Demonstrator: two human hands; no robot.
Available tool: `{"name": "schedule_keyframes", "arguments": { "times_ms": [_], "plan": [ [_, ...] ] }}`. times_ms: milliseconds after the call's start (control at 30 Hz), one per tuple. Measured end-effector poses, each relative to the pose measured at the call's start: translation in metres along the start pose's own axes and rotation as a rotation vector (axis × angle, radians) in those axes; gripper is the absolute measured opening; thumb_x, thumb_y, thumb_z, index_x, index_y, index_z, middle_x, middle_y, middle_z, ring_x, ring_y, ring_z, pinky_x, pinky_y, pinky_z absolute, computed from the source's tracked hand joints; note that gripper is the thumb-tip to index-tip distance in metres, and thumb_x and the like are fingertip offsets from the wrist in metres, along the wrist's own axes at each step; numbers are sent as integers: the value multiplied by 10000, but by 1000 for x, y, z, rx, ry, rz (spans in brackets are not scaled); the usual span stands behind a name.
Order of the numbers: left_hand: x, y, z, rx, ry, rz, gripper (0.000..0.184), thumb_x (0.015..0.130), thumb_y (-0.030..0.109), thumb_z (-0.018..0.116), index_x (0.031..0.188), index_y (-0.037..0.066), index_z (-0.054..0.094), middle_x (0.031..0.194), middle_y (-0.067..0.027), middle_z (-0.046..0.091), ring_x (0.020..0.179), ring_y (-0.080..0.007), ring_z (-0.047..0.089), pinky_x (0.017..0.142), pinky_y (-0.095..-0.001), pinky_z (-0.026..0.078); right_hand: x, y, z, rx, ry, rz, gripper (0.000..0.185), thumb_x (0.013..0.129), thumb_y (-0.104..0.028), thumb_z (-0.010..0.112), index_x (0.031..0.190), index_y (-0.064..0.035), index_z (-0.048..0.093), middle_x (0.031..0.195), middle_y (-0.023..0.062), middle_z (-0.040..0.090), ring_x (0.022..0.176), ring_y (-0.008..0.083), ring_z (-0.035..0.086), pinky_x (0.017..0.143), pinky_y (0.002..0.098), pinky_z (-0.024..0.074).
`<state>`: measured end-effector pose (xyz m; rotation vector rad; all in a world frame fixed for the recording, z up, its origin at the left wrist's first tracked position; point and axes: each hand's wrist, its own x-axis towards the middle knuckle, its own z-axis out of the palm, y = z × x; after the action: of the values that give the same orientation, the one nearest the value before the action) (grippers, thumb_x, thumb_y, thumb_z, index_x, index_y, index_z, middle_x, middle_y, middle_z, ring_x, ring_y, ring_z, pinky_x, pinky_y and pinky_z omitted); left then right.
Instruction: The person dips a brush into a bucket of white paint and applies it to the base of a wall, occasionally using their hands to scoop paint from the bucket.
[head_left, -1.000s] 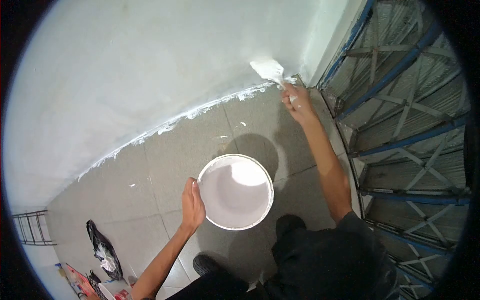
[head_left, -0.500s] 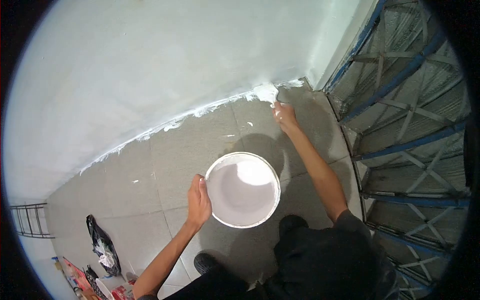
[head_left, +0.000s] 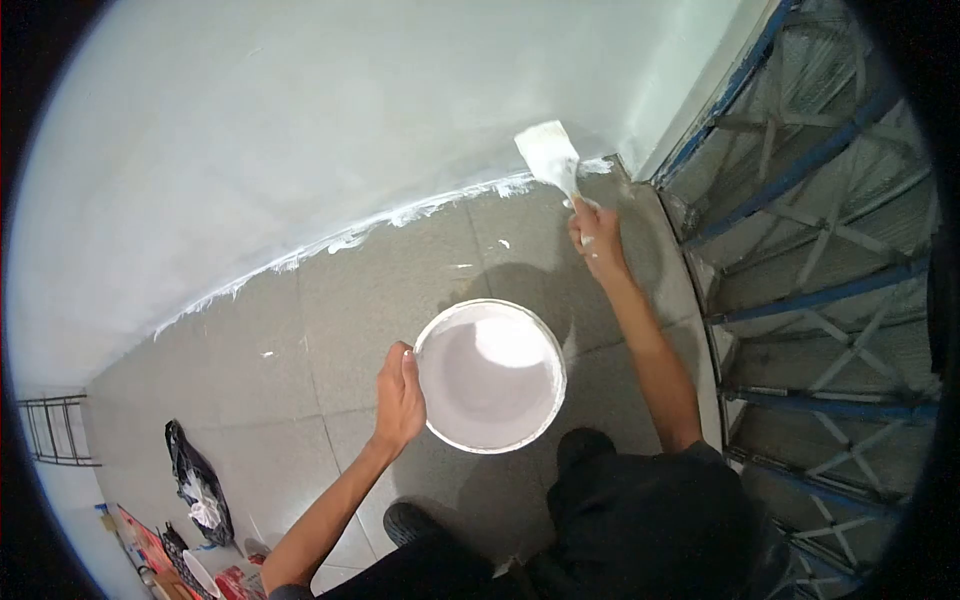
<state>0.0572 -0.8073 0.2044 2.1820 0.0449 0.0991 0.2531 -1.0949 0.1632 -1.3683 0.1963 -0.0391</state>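
My left hand (head_left: 400, 398) grips the left rim of a round white bucket (head_left: 490, 376), its fingers closed on the edge. Pale paint shows inside, with a bright reflection on it. My right hand (head_left: 598, 240) is closed round the handle of a paintbrush (head_left: 550, 155), whose wide bristles are coated white and point up and left. The brush is in front of the lower wall (head_left: 380, 110), near the corner; whether its bristles touch the wall I cannot tell. Rough white paint runs along the wall's bottom edge.
A folding metal gate (head_left: 830, 225) with blue bars stands on the right. On the grey tiled floor (head_left: 390, 280) lie a black plastic bag (head_left: 195, 480) and several items at the lower left. A black metal rack (head_left: 58, 430) is at the far left. My feet are below the bucket.
The brush was down at the wall's bottom edge half a second ago; it has moved up and right with my right hand. My left hand still holds the bucket.
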Motion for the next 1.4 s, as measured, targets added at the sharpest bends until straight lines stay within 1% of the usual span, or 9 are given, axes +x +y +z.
{"name": "schedule_keyframes", "arguments": {
  "times_ms": [167, 267, 367, 567, 667, 767, 1033, 1267, 1400],
  "plan": [
    [-1, 2, 0, -13, -11, -18, 363, 988, 237, 241, 795, -30, 394, 693, -191, 403, 624, -277, 420, 626, -402, 374, 20, 44, 2, -95, 125, 78, 314, 870, -199, 548, 598, -46, 512, 530, 11, 484, 406, 93, 410, 366, 258, 287],
    [0, -2, 1, 23, -8, -25, 379, 989, 253, 229, 789, -29, 384, 691, -191, 398, 623, -277, 412, 627, -404, 371, 38, 58, 7, -44, 54, 172, 220, 863, -181, 542, 698, -38, 513, 597, 0, 450, 467, 85, 431, 392, 237, 321],
    [1, -2, 2, 17, 5, -15, 384, 990, 261, 224, 783, -25, 376, 691, -188, 394, 623, -274, 404, 626, -405, 368, 59, 66, 24, -132, 103, 47, 242, 855, -174, 545, 660, -40, 496, 595, 0, 445, 470, 85, 430, 396, 241, 327],
    [0, -2, 3, -17, -2, -30, 372, 989, 256, 239, 784, -21, 381, 693, -190, 397, 630, -277, 417, 632, -404, 374, 41, 23, 34, -87, 25, 49, 317, 838, -236, 548, 602, -24, 558, 524, 38, 508, 440, 115, 473, 380, 280, 326],
    [0, 2, 2, -10, -10, -37, 367, 988, 252, 246, 790, -22, 387, 696, -194, 403, 632, -281, 426, 636, -401, 378, 12, 11, 20, 10, 74, 5, 275, 849, -210, 547, 662, -9, 566, 539, 22, 496, 430, 102, 458, 365, 255, 314],
    [0, 4, 0, -6, 9, -10, 360, 987, 247, 248, 799, -23, 394, 701, -201, 408, 634, -291, 432, 638, -402, 379, 11, 8, -10, 0, 91, -10, 260, 870, -232, 581, 753, -7, 524, 599, 5, 483, 427, 61, 406, 352, 213, 268],
    [0, -2, 2, 18, 4, -23, 321, 975, 194, 234, 808, -32, 389, 723, -224, 414, 642, -340, 434, 640, -429, 371, 40, 42, -25, -12, 112, 154, 244, 878, -196, 550, 739, 4, 527, 612, 21, 492, 457, 64, 425, 365, 216, 277],
    [0, 0, 2, -5, -12, -18, 362, 985, 233, 227, 791, -29, 383, 704, -200, 403, 634, -298, 426, 638, -415, 372, 55, 57, 4, -106, 130, 128, 223, 876, -178, 550, 741, -1, 531, 611, 24, 487, 469, 73, 434, 379, 220, 285],
    [0, -7, 4, -14, -10, -12, 378, 990, 252, 224, 788, -28, 379, 706, -188, 399, 636, -273, 415, 639, -403, 372, 54, 44, 8, 111, 82, 123, 243, 880, -207, 565, 752, -3, 533, 610, 7, 475, 454, 70, 414, 376, 221, 284]
  ]
}}
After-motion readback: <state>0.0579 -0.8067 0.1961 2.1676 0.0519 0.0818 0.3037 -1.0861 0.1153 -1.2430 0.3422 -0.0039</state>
